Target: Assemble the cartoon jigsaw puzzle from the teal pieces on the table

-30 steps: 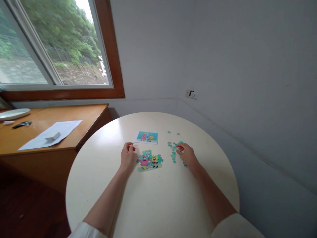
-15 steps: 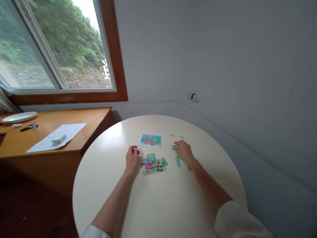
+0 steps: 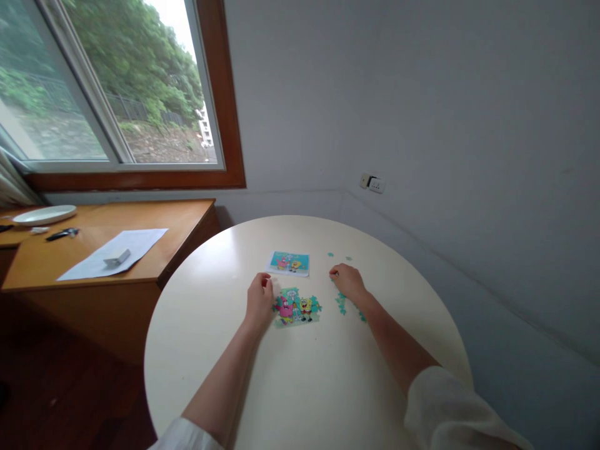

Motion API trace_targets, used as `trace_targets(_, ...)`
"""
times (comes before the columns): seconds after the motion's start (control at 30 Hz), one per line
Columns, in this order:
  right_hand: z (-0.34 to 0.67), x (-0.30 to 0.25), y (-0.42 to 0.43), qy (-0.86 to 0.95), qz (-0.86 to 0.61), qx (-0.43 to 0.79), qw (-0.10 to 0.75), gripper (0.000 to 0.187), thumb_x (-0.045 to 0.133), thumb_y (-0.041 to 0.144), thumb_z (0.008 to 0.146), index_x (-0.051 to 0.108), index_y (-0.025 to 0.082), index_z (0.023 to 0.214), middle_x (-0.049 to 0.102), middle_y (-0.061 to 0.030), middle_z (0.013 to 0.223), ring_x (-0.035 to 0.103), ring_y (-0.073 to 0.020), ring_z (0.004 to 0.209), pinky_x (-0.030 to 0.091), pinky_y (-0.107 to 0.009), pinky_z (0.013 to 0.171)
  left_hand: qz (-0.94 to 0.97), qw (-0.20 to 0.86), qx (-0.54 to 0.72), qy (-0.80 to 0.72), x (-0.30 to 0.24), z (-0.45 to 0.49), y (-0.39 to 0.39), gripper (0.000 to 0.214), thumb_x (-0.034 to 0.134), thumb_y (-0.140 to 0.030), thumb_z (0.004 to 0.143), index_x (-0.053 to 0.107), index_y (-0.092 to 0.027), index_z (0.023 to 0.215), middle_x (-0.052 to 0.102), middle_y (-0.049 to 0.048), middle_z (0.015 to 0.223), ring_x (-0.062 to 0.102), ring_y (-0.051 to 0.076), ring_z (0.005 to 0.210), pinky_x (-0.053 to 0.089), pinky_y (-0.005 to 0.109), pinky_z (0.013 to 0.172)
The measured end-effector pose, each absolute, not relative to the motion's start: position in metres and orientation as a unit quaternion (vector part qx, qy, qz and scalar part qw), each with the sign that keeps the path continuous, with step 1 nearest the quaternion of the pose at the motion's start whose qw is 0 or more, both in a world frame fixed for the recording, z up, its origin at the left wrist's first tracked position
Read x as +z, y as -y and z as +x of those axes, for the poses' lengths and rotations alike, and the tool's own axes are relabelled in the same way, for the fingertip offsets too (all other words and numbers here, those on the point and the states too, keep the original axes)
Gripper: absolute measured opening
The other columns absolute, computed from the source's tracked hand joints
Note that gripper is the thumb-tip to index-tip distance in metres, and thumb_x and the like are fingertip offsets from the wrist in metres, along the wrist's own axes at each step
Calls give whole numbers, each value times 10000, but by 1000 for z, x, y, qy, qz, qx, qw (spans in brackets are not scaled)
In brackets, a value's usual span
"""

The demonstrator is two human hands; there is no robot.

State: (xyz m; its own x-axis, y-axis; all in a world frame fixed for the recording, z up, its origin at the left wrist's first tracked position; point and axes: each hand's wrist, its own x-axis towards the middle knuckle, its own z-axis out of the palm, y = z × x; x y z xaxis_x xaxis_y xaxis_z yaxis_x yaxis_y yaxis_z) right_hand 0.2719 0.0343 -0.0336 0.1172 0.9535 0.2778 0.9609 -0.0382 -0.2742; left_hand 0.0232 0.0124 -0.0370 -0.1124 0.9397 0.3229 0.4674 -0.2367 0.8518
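Both hands are down on the round cream-coloured table (image 3: 304, 387), working a small jigsaw. In the middle lies the partly assembled cartoon puzzle (image 3: 297, 306), a patch of pink, yellow and teal with ragged edges. At its 12 o'clock, just apart, lies the small rectangular printed reference card (image 3: 289, 262) showing the same picture.

The left hand (image 3: 260, 300) sits at the puzzle's 9 o'clock, fingers curled in against that edge. Whether a piece is tucked between them, I cannot tell. The right hand (image 3: 347, 281) is out at 2 o'clock, palm down, knuckles bent and fingertips on the table among the scattered teal cardboard pieces (image 3: 341, 303). It looks like picking through the loose ones, though a pinched piece is too small to make out. Two more stray pieces (image 3: 330, 255) lie past the hand, toward 1 o'clock.

My read: this is the searching step, one hand steadying and the other sorting. A move from here calls for a fine fingertip pinch on one thin piece, without scattering its neighbours or nudging the joined patch.

Off at 10 o'clock stands the wooden desk (image 3: 117, 275) with a white paper sheet (image 3: 112, 253) and a white plate (image 3: 44, 214).
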Motion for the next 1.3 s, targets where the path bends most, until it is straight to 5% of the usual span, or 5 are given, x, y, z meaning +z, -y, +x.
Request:
trace_targets(0.2,270,-38,-22,674,-710,-5,206,172,510,155,754,668,204,803,676,-63,926,617,-182,848,412,-263,742,746,167,362,-533,-43,32,-5,253,458,-240,770,600,-146,957,568,117,1019,545,215,933,390,376,868)
trace_targets(0.4,261,-50,-6,676,-694,-30,246,290,410,102,796,622,168,983,621,-85,1052,566,-193,968,394,-299,839,802,154,273,-509,-41,32,2,412,538,-333,746,524,-194,1133,522,107,1218,431,255,1148,249,434,993)
trace_targets(0.97,281,-63,-11,649,-656,45,384,430,362,-10,663,649,192,911,660,-56,986,589,-199,971,427,-387,921,815,179,250,-491,-39,29,1,328,578,-301,706,597,-279,1033,612,58,1103,452,246,1110,216,422,993)
trace_targets(1.3,294,-41,-3,576,-683,44,447,374,327,62,660,660,143,808,683,-73,847,626,-163,766,459,-300,800,800,177,300,-489,-39,31,1,244,469,-313,784,646,-241,936,664,54,977,544,228,991,319,390,933)
